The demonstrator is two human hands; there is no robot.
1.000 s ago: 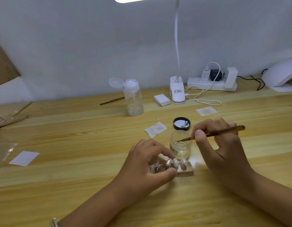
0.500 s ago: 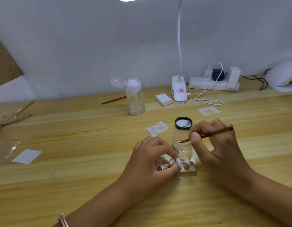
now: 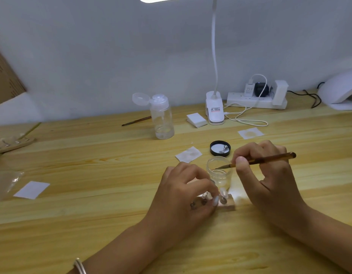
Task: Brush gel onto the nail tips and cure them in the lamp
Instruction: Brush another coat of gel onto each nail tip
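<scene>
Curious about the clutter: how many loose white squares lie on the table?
3 squares: one far left, one left of the lid, one stained, behind it. A stack by the desk lamp may hold more.

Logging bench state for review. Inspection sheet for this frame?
Surface: wooden table, lit from above.
Job's things: open gel jar; brush, tip at the jar mouth; nail tips on a wooden holder; curing lamp far right, partly out of frame.
Clutter: black lid, pump bottle with its cap flipped open, spare brush, wipes, second holder, plastic bag.
Hands: left hand grips the wooden holder; right hand pinches the brush.
Cables: white cable looped by the power strip; black cable near the curing lamp.
Surroundings: wall, desk lamp, cardboard.
</scene>
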